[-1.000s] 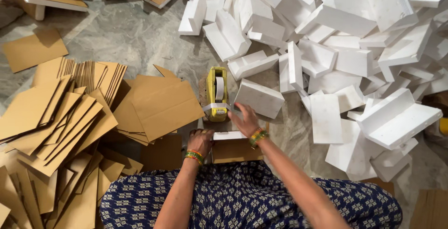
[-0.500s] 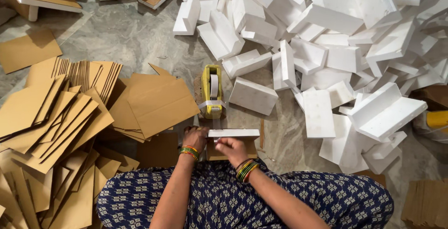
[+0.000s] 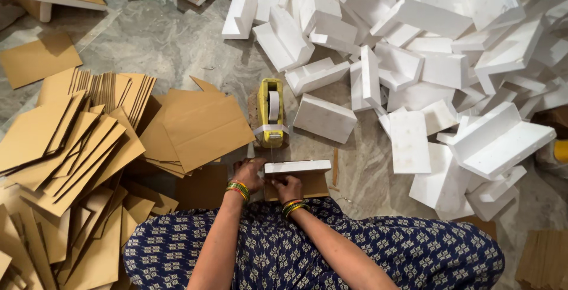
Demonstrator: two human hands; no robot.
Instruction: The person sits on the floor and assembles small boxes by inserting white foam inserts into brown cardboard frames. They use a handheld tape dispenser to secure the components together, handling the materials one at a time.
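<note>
Your left hand [image 3: 248, 173] grips the left end of the white foam piece [image 3: 297, 166], fingers curled around it; your right hand [image 3: 288, 188] presses the cardboard panel [image 3: 307, 185] just beneath it, fingers bent. The foam lies on the floor at your knees, just below the yellow tape dispenser [image 3: 271, 112], with cardboard sheets [image 3: 71, 148] to your left.

Bright, even daylight w/ soft short shadows under the white foam blocks [image 3: 414, 47] and cardboard sheets [image 3: 201, 127]; no hard glare, tho foam nearly blows out at top right. Centre is sharp; slight wide-angle stretch and softness twd frame corners.
</note>
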